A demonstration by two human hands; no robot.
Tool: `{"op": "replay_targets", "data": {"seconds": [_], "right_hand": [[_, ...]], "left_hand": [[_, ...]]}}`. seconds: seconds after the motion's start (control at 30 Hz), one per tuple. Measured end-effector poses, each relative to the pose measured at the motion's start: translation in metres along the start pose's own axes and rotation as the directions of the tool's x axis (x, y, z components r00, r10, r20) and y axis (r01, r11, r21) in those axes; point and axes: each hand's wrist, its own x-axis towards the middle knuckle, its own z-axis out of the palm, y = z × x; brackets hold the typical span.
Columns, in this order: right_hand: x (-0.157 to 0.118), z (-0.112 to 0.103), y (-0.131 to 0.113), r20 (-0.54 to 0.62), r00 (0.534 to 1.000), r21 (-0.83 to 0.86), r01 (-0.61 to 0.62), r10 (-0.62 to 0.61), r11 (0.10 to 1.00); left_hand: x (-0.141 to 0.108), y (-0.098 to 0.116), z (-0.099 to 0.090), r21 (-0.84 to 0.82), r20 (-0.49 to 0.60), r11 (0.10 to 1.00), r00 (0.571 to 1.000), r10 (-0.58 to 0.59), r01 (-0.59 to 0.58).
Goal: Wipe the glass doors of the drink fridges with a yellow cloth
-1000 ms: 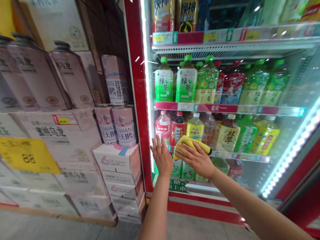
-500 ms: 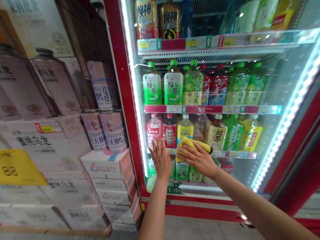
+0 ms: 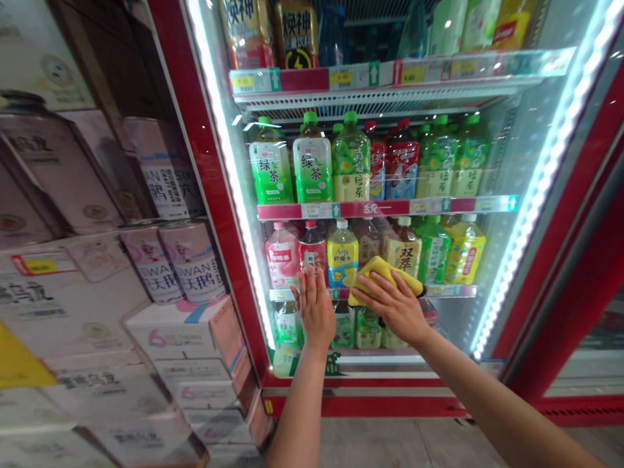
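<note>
A glass door [image 3: 502, 156] of a lit drinks fridge stands in front of me, with rows of bottles behind it. My left hand [image 3: 316, 315] is raised flat to the glass, fingers stretched, holding nothing. It overlaps a dark red bottle [image 3: 312, 244] on the third shelf. My right hand [image 3: 397, 305] presses a yellow cloth [image 3: 377, 270] with a dark edge against the door. The cloth hides the lower part of a beige bottle [image 3: 403, 247] and sits right of a yellow-labelled bottle [image 3: 342, 250].
At left, white cartons [image 3: 185, 328] are stacked beside the fridge, with pink cans [image 3: 192, 260] on top. The red door frame [image 3: 195, 149] runs between them and the glass. Grey floor tiles [image 3: 390, 442] show below.
My view has swung right, so the fridge and cartons sit further left. Both hands have moved right across the bottles, the right one with the cloth; the yellow-labelled bottle is uncovered.
</note>
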Motion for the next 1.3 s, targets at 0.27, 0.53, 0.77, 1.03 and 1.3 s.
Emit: {"op": "replay_targets", "data": {"seconds": [0.27, 0.53, 0.77, 1.03, 1.3], "right_hand": [[0.027, 0.011, -0.003, -0.209, 0.936, -0.04, -0.299, 0.285, 0.953], [-0.025, -0.011, 0.039, -0.161, 0.946, -0.043, -0.293, 0.283, 0.955], [0.012, 0.007, 0.018, -0.273, 0.868, -0.025, -0.437, 0.414, 0.899], [-0.055, -0.008, 0.053, -0.184, 0.926, -0.117, -0.352, 0.329, 0.928], [-0.021, 0.011, 0.026, -0.228, 0.923, -0.097, -0.338, 0.31, 0.936]], "left_hand": [[-0.001, 0.021, 0.007, 0.007, 0.037, 0.998, 0.997, 0.068, -0.068], [-0.002, 0.031, 0.012, -0.015, 0.058, 0.994, 0.993, 0.104, -0.104], [0.003, 0.044, 0.014, 0.04, 0.038, 0.981, 0.982, 0.188, -0.189], [0.0, 0.052, 0.018, 0.046, 0.077, 0.979, 0.978, 0.194, -0.197], [0.005, 0.076, 0.027, 0.025, 0.04, 0.973, 0.973, 0.228, -0.229]]}}
